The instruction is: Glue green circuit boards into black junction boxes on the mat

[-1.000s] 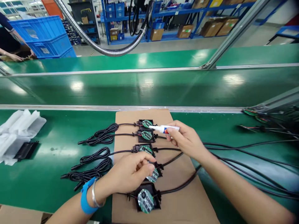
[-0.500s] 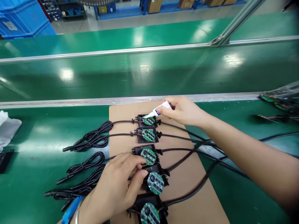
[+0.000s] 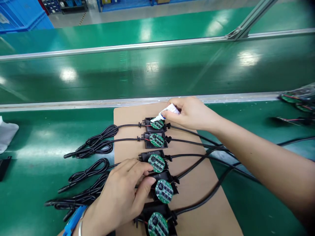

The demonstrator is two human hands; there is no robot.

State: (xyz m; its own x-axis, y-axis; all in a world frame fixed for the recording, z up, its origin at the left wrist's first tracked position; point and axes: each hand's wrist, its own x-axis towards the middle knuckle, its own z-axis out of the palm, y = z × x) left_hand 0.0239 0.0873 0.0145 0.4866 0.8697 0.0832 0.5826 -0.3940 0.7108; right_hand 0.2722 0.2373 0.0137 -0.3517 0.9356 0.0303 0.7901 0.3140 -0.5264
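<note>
My right hand [image 3: 189, 113] grips a white glue tube [image 3: 172, 108], its nozzle tilted down onto the round green circuit board [image 3: 157, 124] in the farthest black case. My left hand [image 3: 125, 188] is half curled, thumb and forefinger apart. Its forefinger tip is at the edge of the third circuit board [image 3: 156, 163], while the thumb lies beside the fourth board [image 3: 164, 191]. The curled fingers are partly hidden. Between the hands sits a second board [image 3: 157, 140] in its case; the nearest board [image 3: 157, 224] is cut off by the frame's bottom.
The cases stand in a column on a brown cardboard sheet [image 3: 197, 203]. Coiled black cables [image 3: 98, 141] lie left, and thicker black cables [image 3: 211, 193] run right. More circuit boards [image 3: 292, 98] lie at the far right. A metal rail [image 3: 98, 103] crosses behind the cardboard.
The view has shifted slightly, so the background sits higher. My right hand has tilted the glue tube slightly, with its nozzle still at the farthest board. My left hand keeps its pose.
</note>
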